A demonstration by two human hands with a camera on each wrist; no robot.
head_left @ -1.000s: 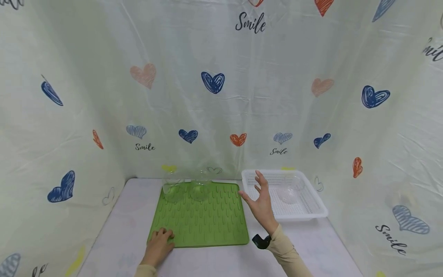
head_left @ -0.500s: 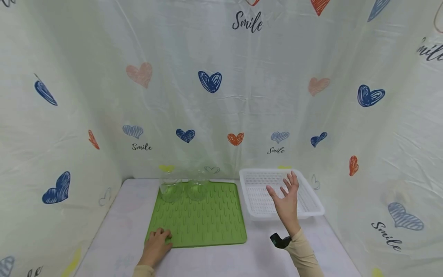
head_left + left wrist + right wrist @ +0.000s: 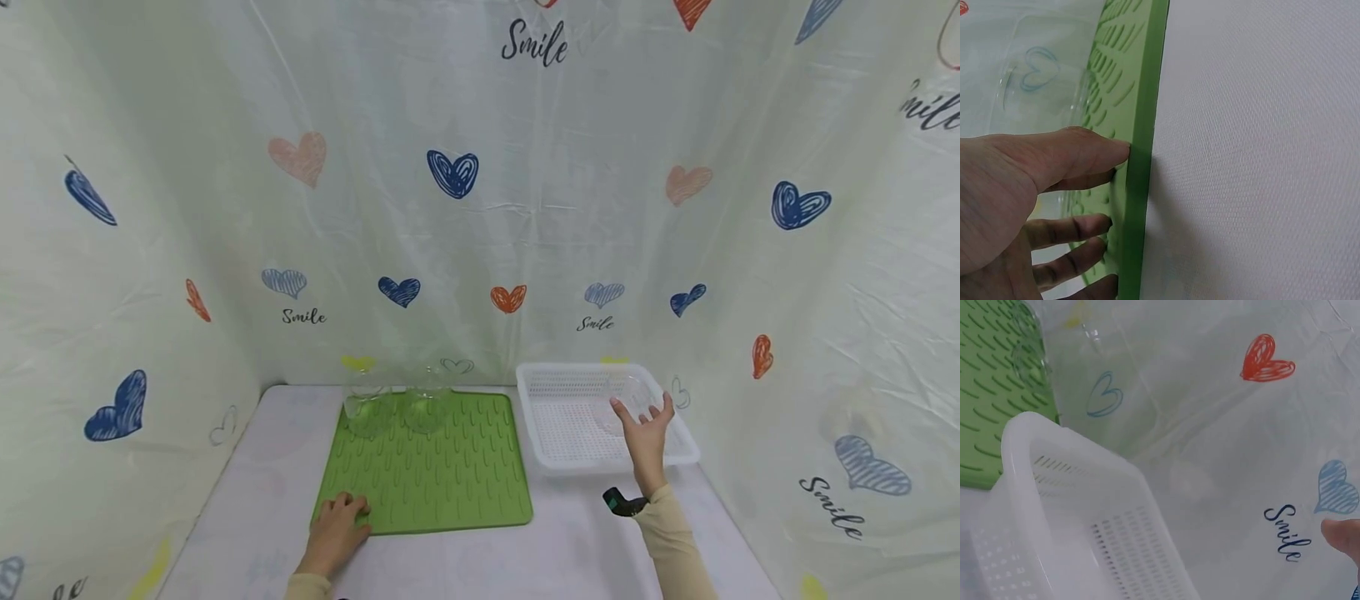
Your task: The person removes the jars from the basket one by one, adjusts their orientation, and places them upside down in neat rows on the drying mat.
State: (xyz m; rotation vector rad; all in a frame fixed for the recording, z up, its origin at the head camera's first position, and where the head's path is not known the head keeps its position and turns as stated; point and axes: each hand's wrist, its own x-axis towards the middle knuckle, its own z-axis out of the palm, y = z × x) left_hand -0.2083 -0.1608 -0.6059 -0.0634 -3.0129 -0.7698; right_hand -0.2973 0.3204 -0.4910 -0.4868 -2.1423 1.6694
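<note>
In the head view my left hand [image 3: 337, 533] rests on the front left corner of a green ribbed mat [image 3: 450, 483]. The left wrist view shows that thumb [image 3: 1094, 153] touching the mat's edge, with the fingers loosely bent over it. My right hand [image 3: 648, 437] hovers over the white basket [image 3: 551, 454], thumb and fingers spread apart. Just beyond it, a clear glass cup [image 3: 611, 408] lies in the basket, faint and partly behind the hand. Only the right thumb [image 3: 1342, 537] shows in the right wrist view.
Two clear glass cups [image 3: 367, 412] [image 3: 426, 412] stand side by side at the mat's back left. Behind the white table [image 3: 450, 567] hangs a curtain [image 3: 525, 167] printed with hearts. The basket's raised rim [image 3: 637, 469] stands right of the mat.
My right hand has moved right, from the basket's left side to above its right part, then dropped slightly lower and nearer. My left hand stays on the mat corner.
</note>
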